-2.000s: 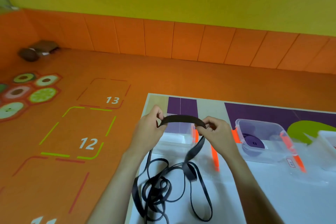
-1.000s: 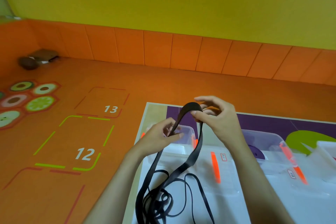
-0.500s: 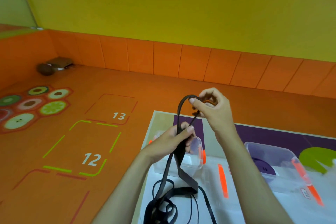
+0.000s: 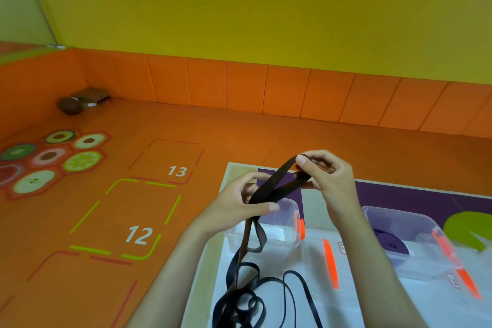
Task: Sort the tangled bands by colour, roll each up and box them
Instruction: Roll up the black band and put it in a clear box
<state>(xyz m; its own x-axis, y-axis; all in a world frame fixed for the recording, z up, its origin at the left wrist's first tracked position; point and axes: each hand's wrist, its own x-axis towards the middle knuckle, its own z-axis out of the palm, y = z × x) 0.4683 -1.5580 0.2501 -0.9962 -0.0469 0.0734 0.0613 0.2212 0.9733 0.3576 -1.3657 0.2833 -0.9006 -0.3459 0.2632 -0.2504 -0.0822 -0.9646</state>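
Observation:
A long black band [image 4: 277, 186] runs between my two hands above the low table. My right hand [image 4: 328, 178] pinches its upper end, where the band folds into a small loop. My left hand [image 4: 239, 204] grips the band lower down between thumb and fingers. From there it hangs to a tangled black heap [image 4: 245, 306] on the white table top. An empty clear box [image 4: 282, 221] stands just behind my left hand. A second clear box [image 4: 404, 237] to the right holds a rolled purple band [image 4: 391, 245].
Clear lids with orange clips [image 4: 330, 261] lie on the white table surface [image 4: 372, 309]. The table stands on an orange floor mat [image 4: 133, 221] with numbered squares. A brown object [image 4: 80, 101] lies in the far left corner by the orange wall padding.
My right hand has lifted the band's end up and folded it over into a loop. My left hand slid down the band and now grips it below. The camera tilted up slightly.

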